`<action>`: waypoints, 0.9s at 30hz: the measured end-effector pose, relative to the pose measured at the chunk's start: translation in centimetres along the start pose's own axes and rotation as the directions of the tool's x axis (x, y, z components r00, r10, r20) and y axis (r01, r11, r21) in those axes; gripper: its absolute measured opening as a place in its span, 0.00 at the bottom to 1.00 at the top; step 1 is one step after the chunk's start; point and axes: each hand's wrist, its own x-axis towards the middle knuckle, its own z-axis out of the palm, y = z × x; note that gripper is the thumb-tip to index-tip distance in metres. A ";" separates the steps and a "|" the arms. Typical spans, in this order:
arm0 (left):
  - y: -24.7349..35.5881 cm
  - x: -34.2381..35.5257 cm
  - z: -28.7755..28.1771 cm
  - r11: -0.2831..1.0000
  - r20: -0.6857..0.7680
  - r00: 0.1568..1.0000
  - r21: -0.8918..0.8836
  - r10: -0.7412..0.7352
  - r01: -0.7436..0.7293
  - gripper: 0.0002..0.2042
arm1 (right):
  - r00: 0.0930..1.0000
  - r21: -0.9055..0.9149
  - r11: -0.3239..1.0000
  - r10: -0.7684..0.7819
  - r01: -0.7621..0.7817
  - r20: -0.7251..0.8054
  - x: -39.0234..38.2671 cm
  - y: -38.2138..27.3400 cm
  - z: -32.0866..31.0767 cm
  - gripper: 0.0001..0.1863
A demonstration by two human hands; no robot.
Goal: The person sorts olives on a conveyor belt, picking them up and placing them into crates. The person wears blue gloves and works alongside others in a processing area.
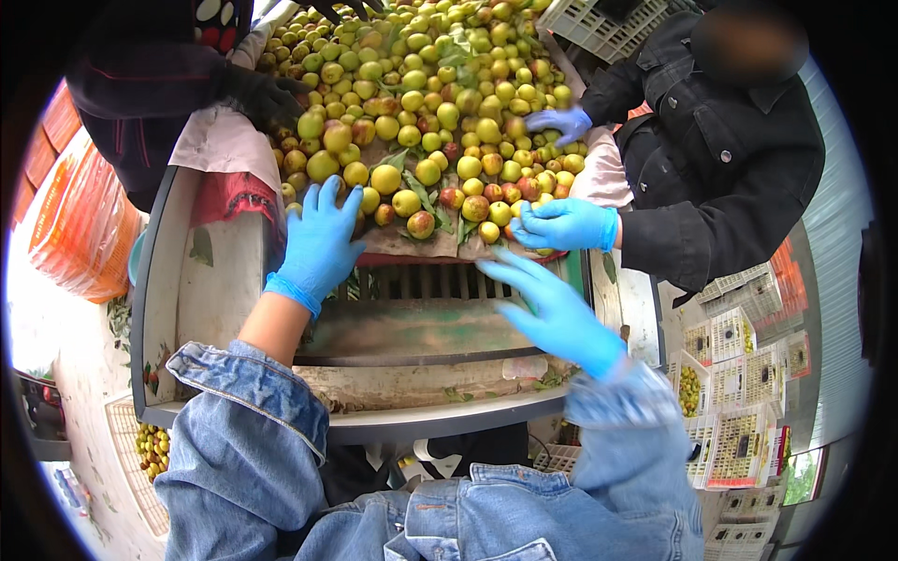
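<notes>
A heap of round yellow-green and reddish fruits that look like jujubes (409, 154), mixed with green leaves, covers the sloping cloth-lined table. My left hand (321, 238), in a blue glove, reaches to the near left edge of the heap. Its fingers are spread, with the tips at the fruits, and nothing shows in its grasp. My right hand (552, 309), also blue-gloved and somewhat smeared by motion, hovers over the slatted opening (426, 280) below the heap's near edge. Its fingers are stretched out, and I see no fruit in them.
On the right, a co-worker in a black jacket (720, 178) has blue-gloved hands (569, 225) at the fruit. Another dark-sleeved person's gloved hand (267, 96) rests at the left. White crates (739, 374) stand at right; an orange sack (84, 224) stands left. A dark frame (440, 425) edges the table.
</notes>
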 end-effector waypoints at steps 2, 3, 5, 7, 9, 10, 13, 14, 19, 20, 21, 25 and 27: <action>1.2 -0.5 -0.7 0.996 0.184 0.982 0.079 -0.045 0.030 0.39 | 0.973 -0.238 0.947 -0.231 0.218 -0.028 6.3 2.2 3.4 0.33; 1.4 -0.3 -0.4 0.999 0.186 0.983 0.052 0.005 -0.015 0.38 | 0.978 -0.328 0.929 -0.201 0.173 -0.053 9.0 3.7 5.1 0.36; 1.6 0.5 0.2 0.993 0.188 0.975 -0.054 0.116 -0.107 0.34 | 0.989 -0.347 0.934 0.036 -0.084 -0.143 13.8 6.2 7.9 0.38; 1.5 0.6 0.1 0.981 0.160 0.974 -0.136 0.159 -0.138 0.27 | 0.988 -0.465 0.873 0.109 -0.147 -0.107 16.1 5.4 9.0 0.38; 1.4 0.8 0.0 0.983 0.067 0.991 -0.152 0.117 -0.105 0.26 | 0.999 -0.463 0.885 0.024 -0.044 -0.049 16.1 4.8 9.3 0.37; 1.6 0.8 0.0 0.986 -0.018 0.997 -0.144 0.078 -0.080 0.27 | 0.993 -0.412 0.908 -0.109 0.078 -0.052 15.0 4.8 9.7 0.35; 1.6 0.0 -0.2 0.999 0.095 0.995 0.022 0.025 -0.027 0.35 | 0.930 -0.420 0.831 -0.343 0.366 0.131 11.2 2.8 9.3 0.31; 1.8 -0.2 0.0 0.995 0.167 0.986 0.093 0.009 -0.025 0.37 | 0.925 -0.426 0.822 -0.355 0.379 0.139 11.4 2.6 8.4 0.30; 2.0 0.0 -0.2 0.996 0.315 0.945 -0.022 0.094 -0.092 0.36 | 1.000 -0.459 0.888 -0.020 0.008 -0.021 14.8 5.5 6.6 0.28; 2.2 0.2 -0.6 0.996 0.327 0.941 -0.012 0.088 -0.089 0.35 | 0.992 -0.445 0.890 0.125 -0.098 0.032 15.0 5.8 6.7 0.28; 2.4 0.4 -0.9 0.996 0.338 0.937 -0.002 0.082 -0.086 0.34 | 0.980 -0.496 0.861 0.181 -0.115 0.088 14.8 6.1 7.0 0.27; 2.0 0.2 -0.9 0.996 0.273 0.962 -0.083 0.005 0.019 0.32 | 0.969 -0.493 0.837 -0.167 0.237 0.183 11.9 3.9 7.8 0.26; 2.2 -0.2 -0.4 0.997 0.268 0.960 -0.051 0.075 -0.063 0.31 | 0.947 -0.470 0.823 -0.284 0.320 0.148 10.3 4.4 7.9 0.22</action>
